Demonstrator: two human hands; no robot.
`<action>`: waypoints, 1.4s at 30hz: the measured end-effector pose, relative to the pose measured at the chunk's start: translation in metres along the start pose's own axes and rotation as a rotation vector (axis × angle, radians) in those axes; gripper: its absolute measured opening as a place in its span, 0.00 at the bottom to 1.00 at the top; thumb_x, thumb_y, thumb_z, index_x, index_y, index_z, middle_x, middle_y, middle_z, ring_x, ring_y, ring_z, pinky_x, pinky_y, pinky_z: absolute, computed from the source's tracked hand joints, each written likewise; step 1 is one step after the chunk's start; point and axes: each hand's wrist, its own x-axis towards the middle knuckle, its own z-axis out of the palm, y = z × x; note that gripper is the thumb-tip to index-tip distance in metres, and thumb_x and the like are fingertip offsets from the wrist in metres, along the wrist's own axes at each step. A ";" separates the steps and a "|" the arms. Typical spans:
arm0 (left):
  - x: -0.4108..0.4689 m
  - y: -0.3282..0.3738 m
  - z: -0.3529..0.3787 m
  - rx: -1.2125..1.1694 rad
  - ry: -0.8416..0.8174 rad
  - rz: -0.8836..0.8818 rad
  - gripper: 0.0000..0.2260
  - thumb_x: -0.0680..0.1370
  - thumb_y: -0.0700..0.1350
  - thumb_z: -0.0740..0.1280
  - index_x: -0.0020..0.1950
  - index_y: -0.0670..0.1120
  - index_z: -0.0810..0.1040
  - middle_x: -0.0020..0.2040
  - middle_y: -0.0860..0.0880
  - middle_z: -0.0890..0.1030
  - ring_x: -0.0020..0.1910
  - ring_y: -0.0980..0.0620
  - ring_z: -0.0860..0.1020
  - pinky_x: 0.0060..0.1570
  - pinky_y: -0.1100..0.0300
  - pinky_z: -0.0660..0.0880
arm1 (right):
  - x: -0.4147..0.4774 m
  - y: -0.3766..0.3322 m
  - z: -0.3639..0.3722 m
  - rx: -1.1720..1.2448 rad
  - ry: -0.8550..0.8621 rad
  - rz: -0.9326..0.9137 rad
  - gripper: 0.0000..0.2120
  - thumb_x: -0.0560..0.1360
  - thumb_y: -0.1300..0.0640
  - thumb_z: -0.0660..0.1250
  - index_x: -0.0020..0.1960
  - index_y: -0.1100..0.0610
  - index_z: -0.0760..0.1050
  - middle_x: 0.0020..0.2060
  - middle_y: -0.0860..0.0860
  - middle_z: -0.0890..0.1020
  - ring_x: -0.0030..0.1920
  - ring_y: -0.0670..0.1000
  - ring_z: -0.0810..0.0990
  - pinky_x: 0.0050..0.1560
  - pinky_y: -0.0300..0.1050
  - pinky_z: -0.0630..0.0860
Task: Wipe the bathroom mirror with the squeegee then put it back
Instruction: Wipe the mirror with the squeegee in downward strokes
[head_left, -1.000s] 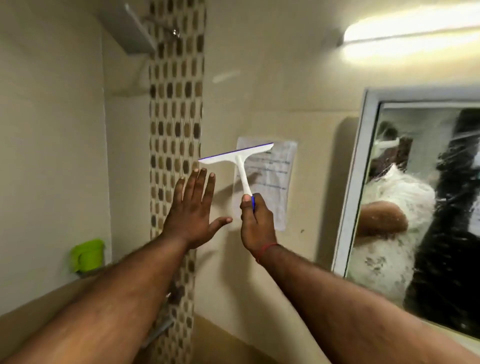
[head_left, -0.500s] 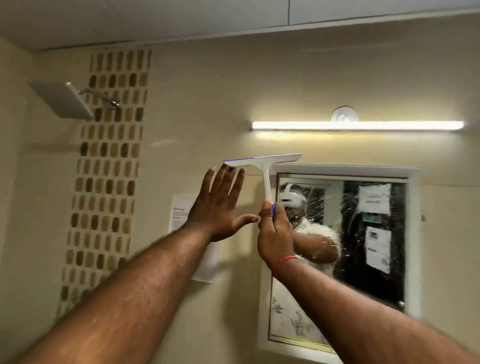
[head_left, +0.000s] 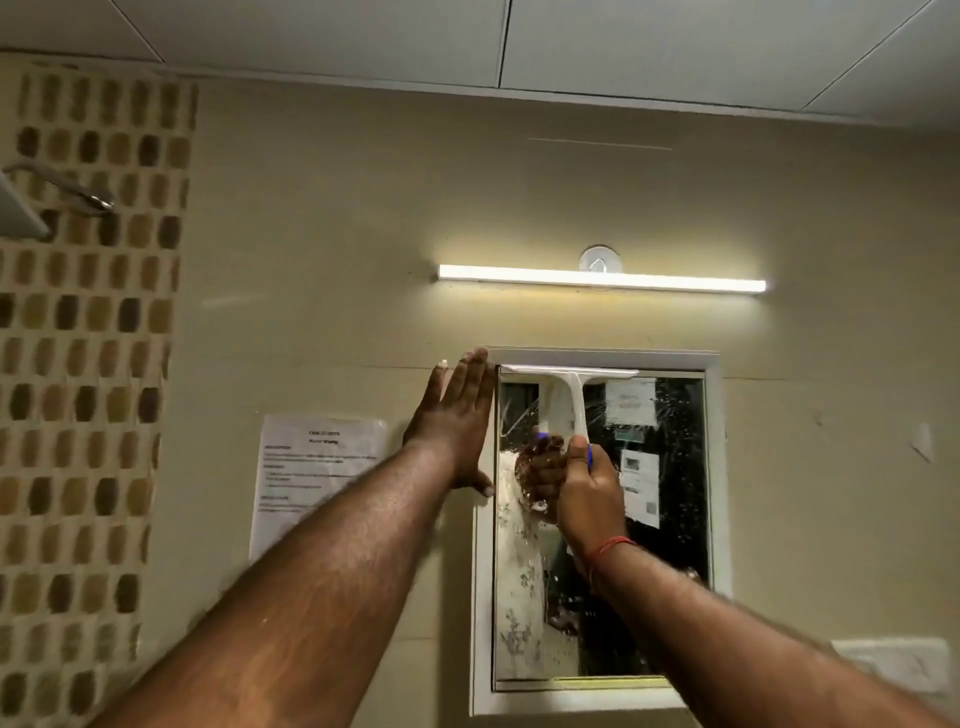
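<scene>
A white squeegee (head_left: 575, 395) with a blue-edged handle is pressed against the top of the wet, white-framed bathroom mirror (head_left: 670, 499), its blade level along the upper edge of the glass. My right hand (head_left: 589, 491) grips the handle from below. My left hand (head_left: 457, 421) is flat and open against the mirror's left frame and the wall beside it, fingers together pointing up. Water drops and streaks cover the glass.
A lit tube light (head_left: 602, 278) hangs on the wall above the mirror. A printed paper sheet (head_left: 311, 478) is stuck to the wall left of the mirror. A shower head (head_left: 21, 208) and a mosaic tile strip (head_left: 83, 364) are at far left.
The view has swung right and up until the mirror faces me. My right hand carried the squeegee onto the top of the glass, and my left hand landed on the mirror's left frame.
</scene>
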 end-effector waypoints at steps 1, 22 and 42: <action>0.000 0.000 0.002 -0.005 -0.012 -0.010 0.81 0.64 0.78 0.78 0.81 0.39 0.19 0.82 0.38 0.18 0.83 0.37 0.22 0.86 0.35 0.33 | 0.000 0.001 0.000 0.000 0.005 0.031 0.22 0.86 0.34 0.56 0.53 0.49 0.80 0.46 0.51 0.88 0.51 0.56 0.86 0.58 0.59 0.82; -0.012 0.003 0.015 -0.145 -0.084 -0.017 0.91 0.53 0.73 0.86 0.77 0.39 0.14 0.78 0.38 0.13 0.82 0.35 0.20 0.83 0.31 0.29 | 0.019 0.013 0.005 -0.145 0.003 0.017 0.17 0.90 0.43 0.54 0.59 0.51 0.78 0.51 0.50 0.86 0.54 0.52 0.85 0.57 0.52 0.82; -0.076 0.039 0.072 -0.069 0.024 0.018 0.90 0.51 0.77 0.83 0.84 0.34 0.24 0.84 0.32 0.23 0.87 0.31 0.30 0.86 0.30 0.43 | -0.022 0.057 0.002 -0.392 0.077 -0.032 0.21 0.88 0.40 0.52 0.64 0.51 0.77 0.51 0.52 0.86 0.53 0.55 0.85 0.56 0.57 0.83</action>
